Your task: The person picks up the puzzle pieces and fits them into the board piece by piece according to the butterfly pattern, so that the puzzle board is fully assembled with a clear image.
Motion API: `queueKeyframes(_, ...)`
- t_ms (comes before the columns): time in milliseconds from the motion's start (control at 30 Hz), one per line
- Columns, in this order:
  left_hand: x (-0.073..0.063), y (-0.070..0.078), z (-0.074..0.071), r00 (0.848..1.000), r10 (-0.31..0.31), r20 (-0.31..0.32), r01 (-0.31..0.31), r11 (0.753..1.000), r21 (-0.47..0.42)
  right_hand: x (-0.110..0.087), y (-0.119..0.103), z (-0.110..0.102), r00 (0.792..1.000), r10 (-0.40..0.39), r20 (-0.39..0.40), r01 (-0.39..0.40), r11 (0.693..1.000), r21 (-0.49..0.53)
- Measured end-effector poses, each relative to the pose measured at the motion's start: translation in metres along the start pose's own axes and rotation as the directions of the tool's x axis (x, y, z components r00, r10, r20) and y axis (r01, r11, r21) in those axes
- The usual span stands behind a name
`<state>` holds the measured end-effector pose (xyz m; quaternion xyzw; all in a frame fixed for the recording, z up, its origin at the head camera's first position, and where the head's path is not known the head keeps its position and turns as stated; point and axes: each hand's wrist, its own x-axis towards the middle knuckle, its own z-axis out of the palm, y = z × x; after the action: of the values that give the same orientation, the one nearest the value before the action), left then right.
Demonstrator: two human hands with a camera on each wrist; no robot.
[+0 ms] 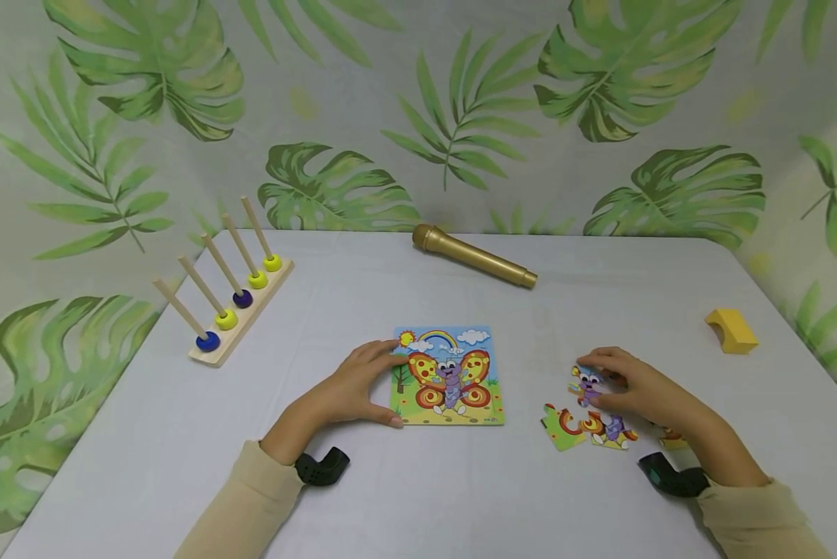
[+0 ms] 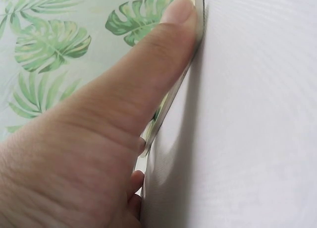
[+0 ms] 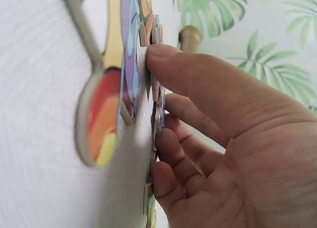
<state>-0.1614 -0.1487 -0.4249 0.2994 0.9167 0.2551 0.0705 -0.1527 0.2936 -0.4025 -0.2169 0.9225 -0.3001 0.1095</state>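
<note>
A square butterfly puzzle board (image 1: 449, 380) lies near the middle of the table. My left hand (image 1: 354, 386) rests at its left side, thumb at the lower left corner and fingertips by the upper left edge. In the left wrist view the thumb (image 2: 163, 44) lies nearly straight along the board's edge. To the right, my right hand (image 1: 645, 392) pinches a puzzle piece (image 1: 586, 382) with a butterfly's face between thumb and fingers. Just below it lie a green corner piece (image 1: 563, 429) and a piece with the butterfly's lower body (image 1: 610, 432). Another piece (image 1: 672, 439) is partly hidden by the right wrist.
A wooden stacking rack (image 1: 245, 317) with five pegs and yellow and blue rings stands at the left. Toward the back lies a golden toy microphone (image 1: 474, 257). A yellow arch block (image 1: 732, 331) sits near the right edge.
</note>
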Motion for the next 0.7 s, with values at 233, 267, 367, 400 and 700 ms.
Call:
queueKeyframes(233,-0.001,0.002,-0.001,1.0,0.013,-0.004,-0.013,1.0,-0.005,0.001,-0.004,0.0,1.0,0.017,-0.023,-0.017,1.0,-0.016)
queueKeyframes(267,-0.001,0.002,-0.002,1.0,0.018,-0.006,-0.018,1.0,-0.004,0.001,-0.006,-0.001,0.999,0.014,-0.032,-0.015,1.0,-0.021)
queueKeyframes(367,-0.001,0.002,-0.002,1.0,0.028,-0.008,-0.028,1.0,-0.003,0.003,-0.012,-0.001,0.997,-0.015,-0.072,0.013,1.0,-0.024)
queueKeyframes(400,-0.001,0.003,-0.002,1.0,0.027,-0.006,-0.027,1.0,-0.002,0.004,-0.016,-0.001,0.995,-0.039,-0.087,0.037,0.999,-0.024)
queueKeyframes(700,-0.001,0.003,-0.003,1.0,0.022,-0.003,-0.022,1.0,0.003,0.028,-0.072,0.003,0.929,-0.312,-0.2,0.324,0.946,0.028)
